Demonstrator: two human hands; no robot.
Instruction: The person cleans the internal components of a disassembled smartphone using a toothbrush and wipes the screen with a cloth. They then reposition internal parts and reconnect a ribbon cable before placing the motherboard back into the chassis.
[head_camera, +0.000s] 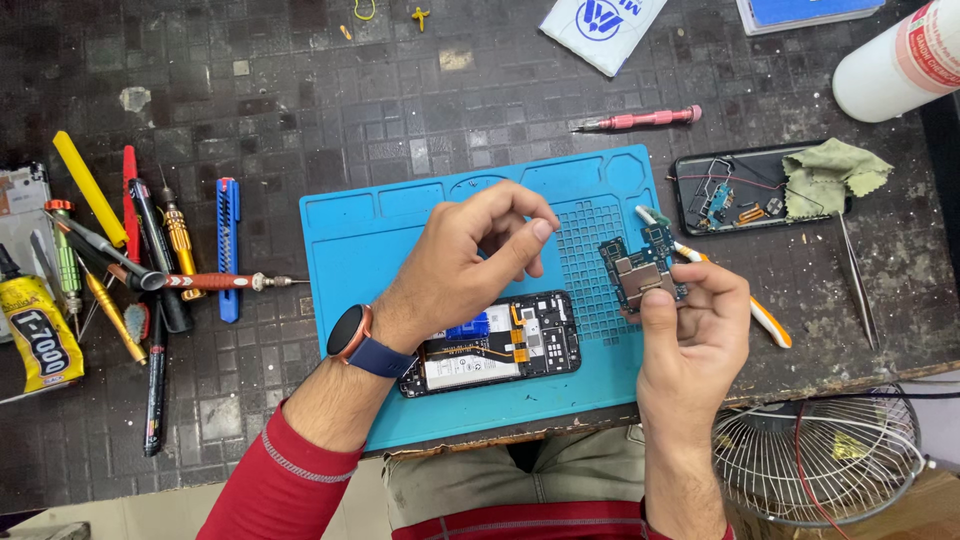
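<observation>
Yellow glue tube (38, 338) far left, screwdrivers (150, 270) beside it. We see blue mat (350, 235) mid-table, opened phone (495, 345) lying on it. Left hand (465, 255) hovers above phone, thumb and forefinger nearly pinched, holding nothing we can see. Right hand (695, 320) pinches small circuit board (640, 270) above mat's right edge. Second phone shell (745, 190) with green cloth (830, 175) right.

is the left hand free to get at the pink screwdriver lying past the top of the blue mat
Probably yes. The left hand hovers empty over the blue mat, and nothing stands between it and the pink screwdriver; the right hand holds the circuit board off to the side.
</observation>
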